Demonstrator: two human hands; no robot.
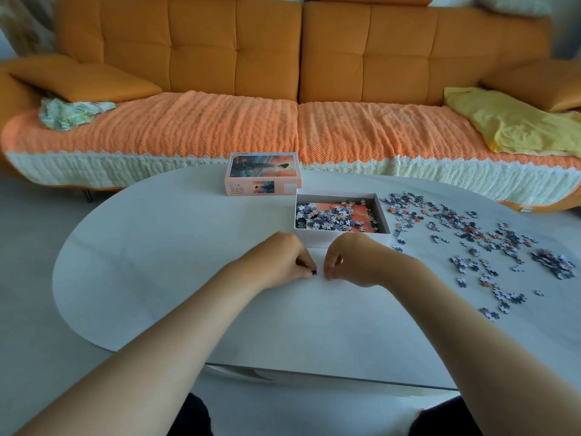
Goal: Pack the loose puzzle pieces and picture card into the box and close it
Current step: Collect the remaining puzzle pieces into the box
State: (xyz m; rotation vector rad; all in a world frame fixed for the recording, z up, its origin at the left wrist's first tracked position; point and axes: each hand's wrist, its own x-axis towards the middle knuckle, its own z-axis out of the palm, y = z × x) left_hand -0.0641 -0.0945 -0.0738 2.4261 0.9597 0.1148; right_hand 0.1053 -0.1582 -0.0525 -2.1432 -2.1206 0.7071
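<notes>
1. Fingers of the left hand (283,262) are curled tight at the centre of the frame. A small dark piece (313,271) is pinched at their tips, low over the white table (157,262).
2. The right hand (349,262) is seen just beside it, also curled. Whether anything is held in it cannot be told.
3. The box tray (317,237) is placed just above both hands and is open. The picture card (360,214) is already laid inside, under a layer of pieces.
4. The pinched piece is best lifted clear over the near wall and released only when it is above the tray, so that it is not bounced out.
5. Many loose pieces (471,237) are spread at the right of the frame, some touching the tray's side. They are probably better swept into heaps and carried by handfuls than taken one by one.
6. The lid (262,173) is kept at the upper left of the tray and is needed only when the table is cleared.
</notes>
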